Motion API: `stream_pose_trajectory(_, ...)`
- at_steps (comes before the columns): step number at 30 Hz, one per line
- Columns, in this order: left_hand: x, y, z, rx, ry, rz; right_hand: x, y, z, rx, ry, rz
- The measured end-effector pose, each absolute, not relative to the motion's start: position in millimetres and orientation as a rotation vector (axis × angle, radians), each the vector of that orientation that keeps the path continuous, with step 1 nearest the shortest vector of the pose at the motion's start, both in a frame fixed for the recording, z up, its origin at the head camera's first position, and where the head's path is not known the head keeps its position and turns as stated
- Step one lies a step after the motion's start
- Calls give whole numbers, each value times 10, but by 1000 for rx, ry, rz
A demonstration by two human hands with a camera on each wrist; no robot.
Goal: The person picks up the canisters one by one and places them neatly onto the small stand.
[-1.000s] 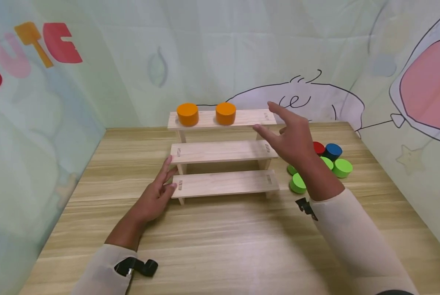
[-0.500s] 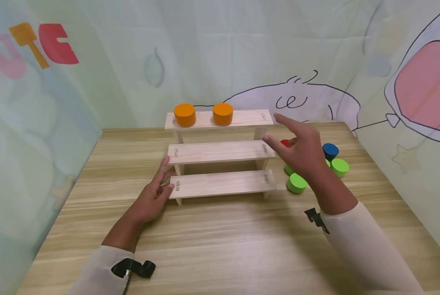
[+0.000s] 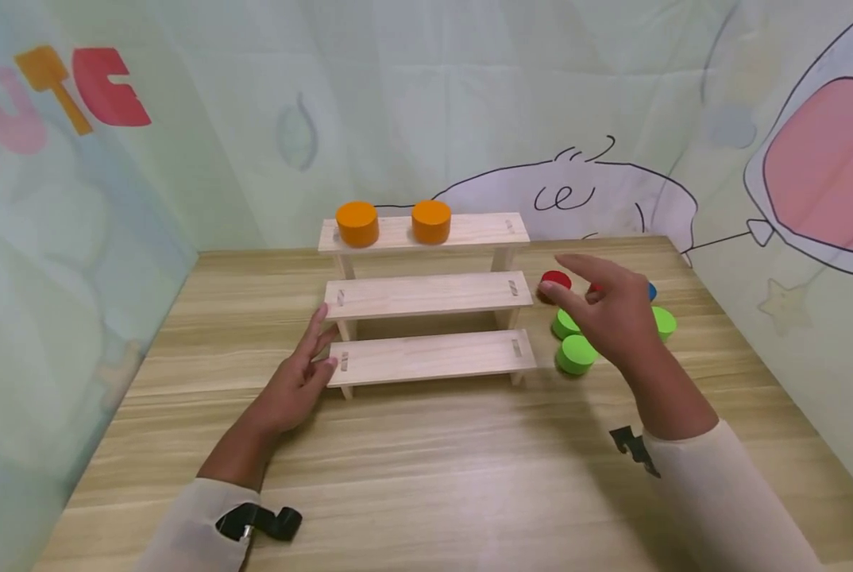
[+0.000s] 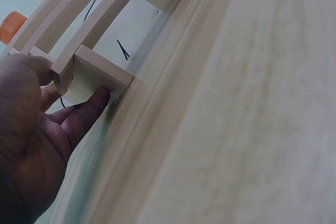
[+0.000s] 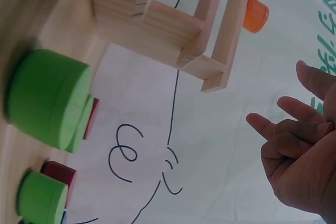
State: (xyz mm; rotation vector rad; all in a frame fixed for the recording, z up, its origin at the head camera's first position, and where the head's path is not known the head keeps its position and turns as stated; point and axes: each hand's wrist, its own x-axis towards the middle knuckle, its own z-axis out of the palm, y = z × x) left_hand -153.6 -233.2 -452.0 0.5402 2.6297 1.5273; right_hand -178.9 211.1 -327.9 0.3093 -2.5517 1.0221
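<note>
In the head view, a three-tiered wooden stand (image 3: 426, 294) is set upright on the tabletop (image 3: 412, 469). Its left end is touched by the left hand (image 3: 294, 389): the index finger is laid nearly straight against the end of the middle shelf, and the thumb is rested at the edge of the lowest one. Two orange blocks (image 3: 430, 222) are carried on the top shelf, towards its left side. The right hand (image 3: 615, 318) is held beyond the stand's right end, with thumb and index finger parted by a wide gap and nothing gripped. A red block (image 3: 556, 284) is seen just by the thumb tip; whether it is touched cannot be told from this view. Green blocks (image 3: 577, 354) are grouped near the hand, and a blue block (image 3: 652, 292) is mostly hidden behind it.

In the left wrist view, one digit of the left hand is extended against the side panel (image 4: 102, 69) below the lowest shelf, while another is bent by the shelf's end.

In the right wrist view, the right hand is seen well apart from the stand and the blocks, some digits stretched out and others folded towards the palm.
</note>
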Motion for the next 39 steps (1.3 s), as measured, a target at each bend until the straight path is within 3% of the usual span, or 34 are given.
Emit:
stream_pose_trajectory(20,-1555,-2314,-4539,567,2610,1544,-1648,2486,-3670,81,-2819,1183)
stream_pose_trajectory(39,-1543,-2331,-4521,527,2623,1527,-1756,2667,-3833,-37,-3172,986)
